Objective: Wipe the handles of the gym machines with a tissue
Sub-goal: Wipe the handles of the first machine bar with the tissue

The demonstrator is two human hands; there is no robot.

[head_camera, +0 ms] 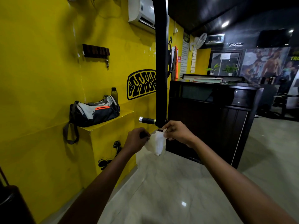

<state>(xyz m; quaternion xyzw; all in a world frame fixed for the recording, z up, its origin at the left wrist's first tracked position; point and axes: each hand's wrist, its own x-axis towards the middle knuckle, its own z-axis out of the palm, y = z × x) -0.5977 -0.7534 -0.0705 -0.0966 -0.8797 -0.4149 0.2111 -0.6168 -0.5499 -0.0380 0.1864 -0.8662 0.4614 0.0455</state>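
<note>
A black machine arm [161, 70] hangs down from above in the middle of the view. Two handles sit at its lower end. One black handle with a chrome cap [146, 119] sticks out to the left, bare. The other handle points down and is wrapped in a white tissue [156, 143]; only its chrome tip [158, 154] shows below. My left hand [135, 140] pinches the tissue's left edge. My right hand [177, 132] pinches its upper right edge close to the arm.
A yellow wall runs along the left with a ledge [113, 125] bearing a grey sports bag [94, 111] and a dark bottle [114, 94]. A dark wooden counter [210, 120] stands just right of the machine arm. Pale tiled floor [178, 183] lies below.
</note>
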